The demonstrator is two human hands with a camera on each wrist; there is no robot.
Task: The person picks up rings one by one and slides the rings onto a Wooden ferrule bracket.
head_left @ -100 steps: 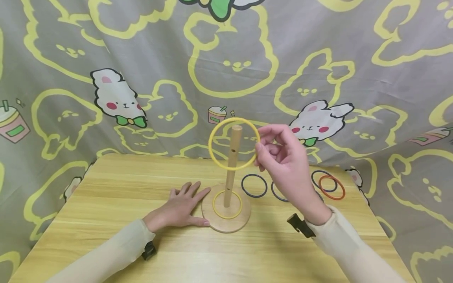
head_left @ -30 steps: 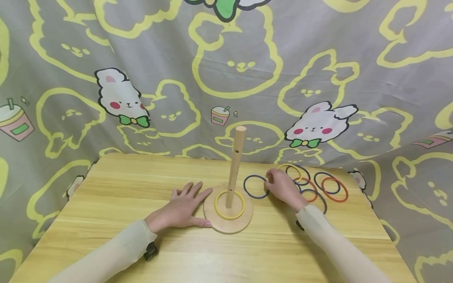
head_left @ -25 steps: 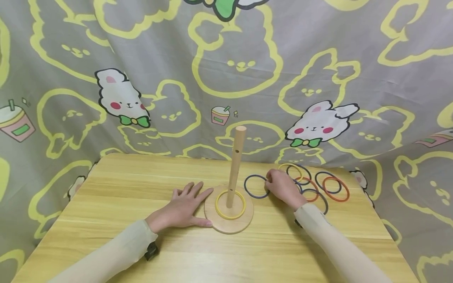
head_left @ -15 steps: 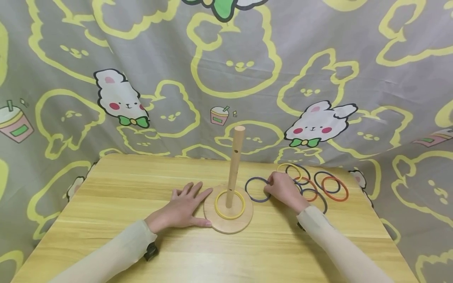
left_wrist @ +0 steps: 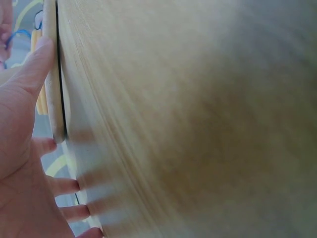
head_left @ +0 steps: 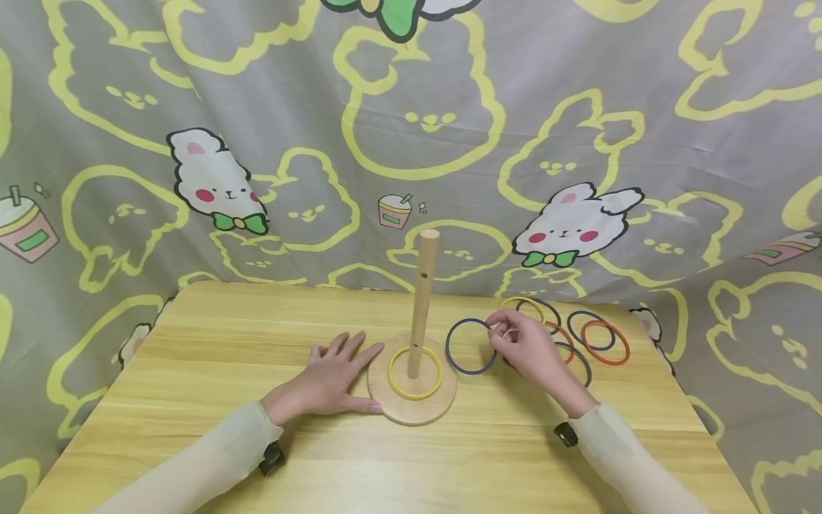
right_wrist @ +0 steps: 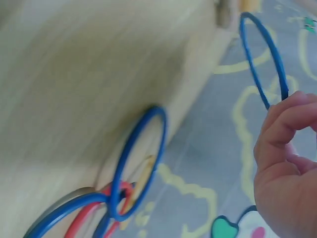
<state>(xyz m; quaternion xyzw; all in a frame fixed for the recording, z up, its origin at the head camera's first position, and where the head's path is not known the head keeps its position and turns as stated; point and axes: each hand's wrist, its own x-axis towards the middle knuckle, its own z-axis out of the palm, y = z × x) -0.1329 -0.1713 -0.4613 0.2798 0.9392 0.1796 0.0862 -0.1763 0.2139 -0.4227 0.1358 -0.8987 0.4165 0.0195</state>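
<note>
Right hand (head_left: 529, 346) pinches the blue ring (head_left: 448, 346) between thumb and index finger at its upper right edge; the ring is right of center in the head view, between the post (head_left: 421, 307) and the loose rings (right_wrist: 117, 173). The fingers hide part of the held rim. The right hand and forearm cover part of the loose-ring group, so its exact count cannot be told. In the left wrist view, the held ring and right hand are cut off at upper left, and the table (head_left: 385, 464) surface is blurred.

Printed cups on the cloth (head_left: 424, 86) bear green label patches; those at the far left and far right are cut off by the frame or skewed by folds.

The left hand (head_left: 324, 377) lies with fingers spread, thumb and index finger touching the left edge of the round base (head_left: 427, 410). One yellow ring (head_left: 414, 397) encircles the post's foot. The right wrist angles toward upper left.
</note>
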